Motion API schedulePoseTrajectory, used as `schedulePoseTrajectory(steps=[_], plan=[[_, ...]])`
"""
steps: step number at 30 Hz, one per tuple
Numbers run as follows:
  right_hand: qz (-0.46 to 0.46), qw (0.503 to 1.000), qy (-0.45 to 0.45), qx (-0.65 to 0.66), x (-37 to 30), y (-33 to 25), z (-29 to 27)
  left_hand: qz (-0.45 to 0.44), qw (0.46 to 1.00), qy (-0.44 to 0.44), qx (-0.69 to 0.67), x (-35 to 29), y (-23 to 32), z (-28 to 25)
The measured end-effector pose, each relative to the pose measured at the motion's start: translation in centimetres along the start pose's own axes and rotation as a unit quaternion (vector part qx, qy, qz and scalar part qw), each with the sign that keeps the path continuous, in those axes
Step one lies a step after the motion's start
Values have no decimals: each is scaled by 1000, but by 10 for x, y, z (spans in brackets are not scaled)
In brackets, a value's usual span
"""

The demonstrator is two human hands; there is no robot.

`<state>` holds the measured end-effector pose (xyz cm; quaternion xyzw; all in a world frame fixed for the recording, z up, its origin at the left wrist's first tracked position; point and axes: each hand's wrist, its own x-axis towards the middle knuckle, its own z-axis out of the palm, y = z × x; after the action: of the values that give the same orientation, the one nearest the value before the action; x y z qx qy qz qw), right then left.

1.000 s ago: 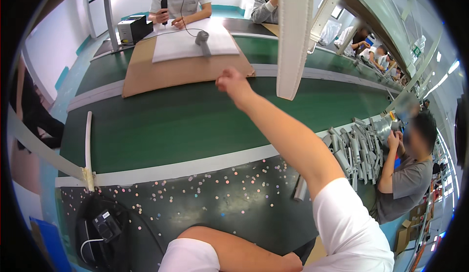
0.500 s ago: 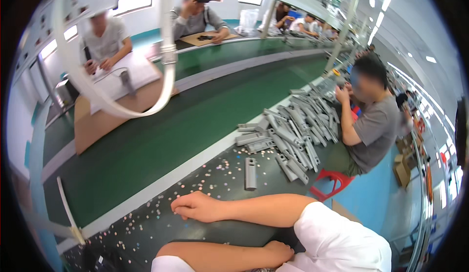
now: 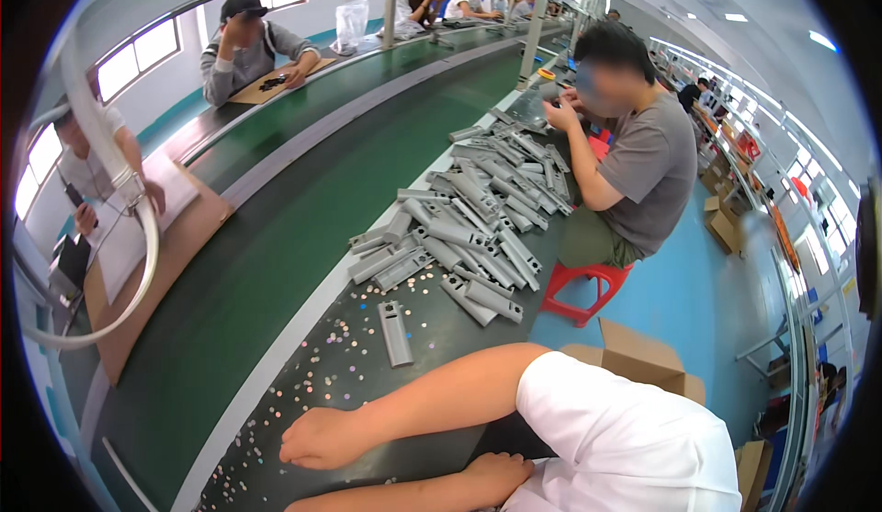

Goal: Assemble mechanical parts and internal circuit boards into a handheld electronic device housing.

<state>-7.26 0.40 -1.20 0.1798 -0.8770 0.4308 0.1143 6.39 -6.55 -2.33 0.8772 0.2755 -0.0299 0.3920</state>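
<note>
My right forearm reaches leftward across the dark tabletop. At its end my right hand [image 3: 322,438] rests with curled fingers, and nothing shows in it. My left forearm lies below it, nearer to me, pointing right. My left hand [image 3: 498,478] is tucked near the white sleeve [image 3: 606,411] of my right arm, its fingers bent and partly hidden, with no object visible. Beyond my right forearm, a single grey elongated housing [image 3: 395,334] lies apart on the table. Past it is a heap of similar grey housings [image 3: 464,222], touching neither hand.
Small pale dots [image 3: 303,379] are scattered over the tabletop. A green conveyor belt [image 3: 266,227] runs along its far side. At right a co-worker [image 3: 638,163] sits on a red stool [image 3: 585,291]. An open cardboard box [image 3: 638,356] stands beyond my right arm. Other people sit across the belt.
My view has swung to the right, so the housings and the people appear further left. My right hand's fingers look more curled. My arms keep much the same crossed position.
</note>
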Motion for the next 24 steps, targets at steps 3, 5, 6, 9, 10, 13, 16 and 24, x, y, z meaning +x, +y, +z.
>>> schedulePoseTrajectory(steps=[3, 5, 6, 9, 10, 13, 16, 24], plan=[[2, 1000, 8, -8, -1, 1, 0, 1, 1000, -7, 4, 0, 1, -2], [-4, 1000, 25, -13, -1, 3, 2, -5, 1000, -4, 1, 1, 2, -2], [-8, 1000, 21, -11, 0, 4, 4, 0, 1000, -8, 5, -1, 1, -2], [-16, 1000, 24, -6, 2, 4, 8, -6, 1000, 1, 17, -2, 2, 0], [-22, 999, 29, 0, 3, 4, 9, -30, 999, 4, 21, -1, 4, 2], [-18, 1000, 24, -8, 1, 7, 9, -36, 999, -4, 26, -1, 4, -2], [-28, 999, 43, -7, 1, 9, 10, -22, 999, -25, 27, -4, 8, -13], [-28, 999, 45, -6, 0, 7, 9, -26, 999, -28, 22, -6, 9, -14]])
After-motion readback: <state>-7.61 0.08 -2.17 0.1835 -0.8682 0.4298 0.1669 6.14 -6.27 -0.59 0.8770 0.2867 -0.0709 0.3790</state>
